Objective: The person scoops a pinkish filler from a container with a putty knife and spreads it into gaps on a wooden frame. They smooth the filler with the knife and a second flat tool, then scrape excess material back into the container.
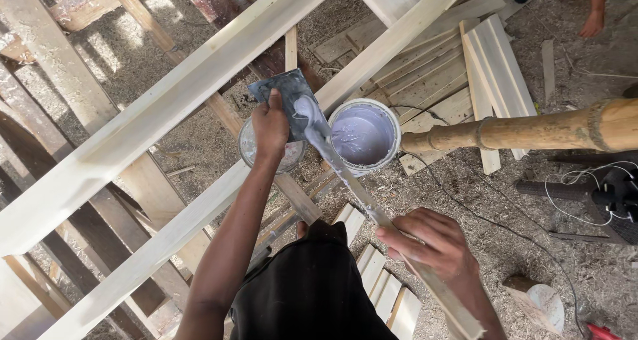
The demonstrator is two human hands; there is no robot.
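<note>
Left hand (270,129) fingers clamping a smeared flat scraper (287,101), right hand (428,244) fingers pinching a paste-coated wooden slat (359,190).

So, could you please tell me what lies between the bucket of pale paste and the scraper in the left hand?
In the head view, only the paste-coated end of the wooden strip lies between bucket and scraper.
</note>
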